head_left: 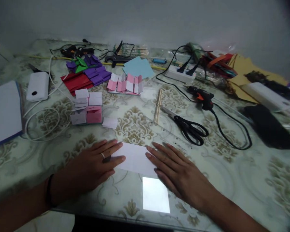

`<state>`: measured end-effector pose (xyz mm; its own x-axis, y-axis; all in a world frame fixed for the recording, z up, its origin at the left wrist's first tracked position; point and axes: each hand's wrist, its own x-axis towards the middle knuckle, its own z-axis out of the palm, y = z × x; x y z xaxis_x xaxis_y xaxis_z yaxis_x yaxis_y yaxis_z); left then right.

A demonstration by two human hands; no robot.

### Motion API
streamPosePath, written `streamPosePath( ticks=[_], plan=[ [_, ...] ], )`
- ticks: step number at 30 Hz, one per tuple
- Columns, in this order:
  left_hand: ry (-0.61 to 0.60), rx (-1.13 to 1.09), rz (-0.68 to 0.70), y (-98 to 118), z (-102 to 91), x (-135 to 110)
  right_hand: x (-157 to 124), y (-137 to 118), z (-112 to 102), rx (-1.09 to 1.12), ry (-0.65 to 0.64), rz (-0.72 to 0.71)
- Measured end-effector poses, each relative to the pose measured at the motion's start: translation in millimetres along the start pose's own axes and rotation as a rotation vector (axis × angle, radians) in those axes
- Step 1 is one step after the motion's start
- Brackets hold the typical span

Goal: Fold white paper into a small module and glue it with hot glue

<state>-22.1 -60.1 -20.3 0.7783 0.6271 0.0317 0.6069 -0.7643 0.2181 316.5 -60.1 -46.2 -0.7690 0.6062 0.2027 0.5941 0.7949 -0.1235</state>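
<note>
A white sheet of paper (135,158) lies flat on the glass-topped table near the front edge. My left hand (94,166) rests flat on its left end, fingers stretched out, a ring on one finger. My right hand (176,170) lies flat on its right end, fingers spread. Both palms face down and neither hand grips anything.
Black scissors (187,127), a clear ruler (164,135), wooden sticks (158,101) and a glue gun (201,96) with cord lie beyond the paper. Folded pink, white, purple and red paper pieces (89,109) sit back left, beside a power bank (37,85) and notebook (3,111).
</note>
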Motion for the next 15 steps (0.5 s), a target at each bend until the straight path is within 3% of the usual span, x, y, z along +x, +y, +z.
streamPosePath(
  ticks=[5, 11, 15],
  plan=[
    [-0.007, -0.007, -0.03, 4.4, -1.8, 7.1, -6.9, 3.3, -4.4, -0.01, 0.004, -0.001],
    [0.038, -0.097, 0.146, 8.2, 8.6, 30.6, -5.5, 8.1, -9.3, 0.083, 0.031, -0.015],
    [0.043, -0.179, 0.162, 6.2, 18.7, 35.9, 0.0, 8.9, -10.2, 0.144, 0.049, -0.003]
  ],
)
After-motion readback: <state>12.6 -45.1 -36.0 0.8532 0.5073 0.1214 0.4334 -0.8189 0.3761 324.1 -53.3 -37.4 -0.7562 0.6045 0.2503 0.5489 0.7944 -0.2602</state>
